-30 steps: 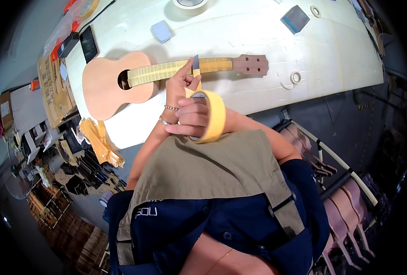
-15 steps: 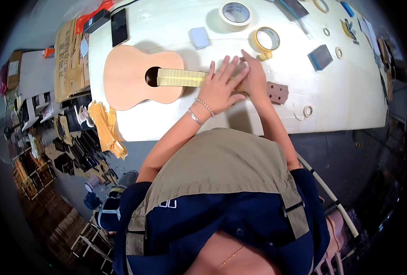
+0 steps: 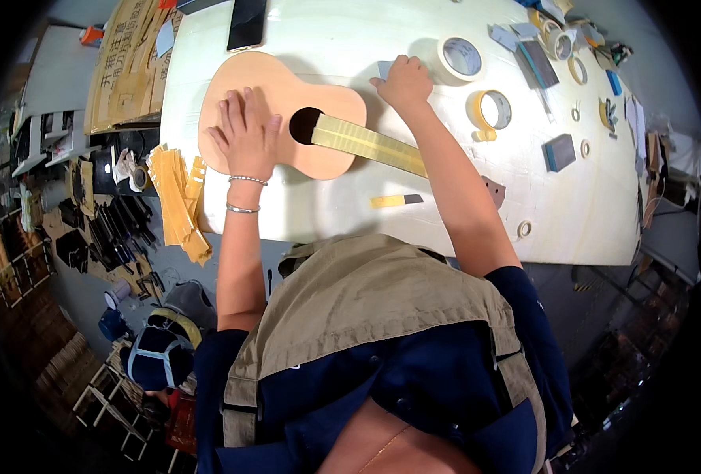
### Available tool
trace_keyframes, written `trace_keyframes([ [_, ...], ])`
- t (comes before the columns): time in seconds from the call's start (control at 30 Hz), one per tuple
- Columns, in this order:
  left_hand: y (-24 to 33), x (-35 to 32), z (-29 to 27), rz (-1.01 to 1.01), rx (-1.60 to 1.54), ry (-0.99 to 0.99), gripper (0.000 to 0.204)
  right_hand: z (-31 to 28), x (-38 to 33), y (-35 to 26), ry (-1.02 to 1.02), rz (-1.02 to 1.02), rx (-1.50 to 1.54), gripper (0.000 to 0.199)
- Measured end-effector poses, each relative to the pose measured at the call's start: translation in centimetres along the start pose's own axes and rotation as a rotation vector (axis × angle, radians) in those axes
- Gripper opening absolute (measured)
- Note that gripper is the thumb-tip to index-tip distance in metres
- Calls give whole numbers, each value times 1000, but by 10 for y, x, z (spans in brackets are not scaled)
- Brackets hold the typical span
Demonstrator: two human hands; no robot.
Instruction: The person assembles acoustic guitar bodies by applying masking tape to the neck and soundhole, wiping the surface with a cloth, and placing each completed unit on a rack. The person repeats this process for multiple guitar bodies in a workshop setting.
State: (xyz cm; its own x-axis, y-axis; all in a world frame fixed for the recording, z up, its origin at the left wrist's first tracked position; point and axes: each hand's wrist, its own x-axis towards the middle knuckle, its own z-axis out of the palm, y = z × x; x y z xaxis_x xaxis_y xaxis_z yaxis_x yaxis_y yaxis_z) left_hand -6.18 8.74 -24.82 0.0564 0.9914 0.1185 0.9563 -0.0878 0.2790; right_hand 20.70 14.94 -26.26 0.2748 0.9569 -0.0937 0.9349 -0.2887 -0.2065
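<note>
A bare-wood ukulele (image 3: 331, 158) lies face up on the white table, with masking tape (image 3: 370, 146) along its fingerboard. My left hand (image 3: 246, 134) rests flat on the lower part of its body, fingers spread. Beyond the neck, my right hand (image 3: 406, 83) is curled over a small pale grey-blue folded sheet (image 3: 384, 69), thumb at its near side; most of the sheet is hidden beneath the fingers. My right forearm passes over the neck and covers part of it. Part of the dark headstock (image 3: 493, 191) shows past the forearm.
A flat yellow piece with a dark end (image 3: 396, 201) lies near the front edge. Right of my hand are a wide tape roll (image 3: 461, 58), a yellow tape roll (image 3: 490, 110) and a grey block (image 3: 559, 152). A phone (image 3: 247, 24) lies at the back; yellow strips (image 3: 175, 201) hang at the left.
My hands have parted from the neck. The left has moved onto the ukulele's body, the right out to the folded sheet. The flat yellow piece now shows near the front edge. The view has shifted.
</note>
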Motion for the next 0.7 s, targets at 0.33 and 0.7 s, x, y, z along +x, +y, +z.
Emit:
trace_keyframes([
  [0.33,11,-12,-5,31,136,121,65,-42,-122,-36,163,-898,202,34],
  [0.7,10,-7,-8,28,117,120,65,-24,-107,-71,270,-936,91,29],
])
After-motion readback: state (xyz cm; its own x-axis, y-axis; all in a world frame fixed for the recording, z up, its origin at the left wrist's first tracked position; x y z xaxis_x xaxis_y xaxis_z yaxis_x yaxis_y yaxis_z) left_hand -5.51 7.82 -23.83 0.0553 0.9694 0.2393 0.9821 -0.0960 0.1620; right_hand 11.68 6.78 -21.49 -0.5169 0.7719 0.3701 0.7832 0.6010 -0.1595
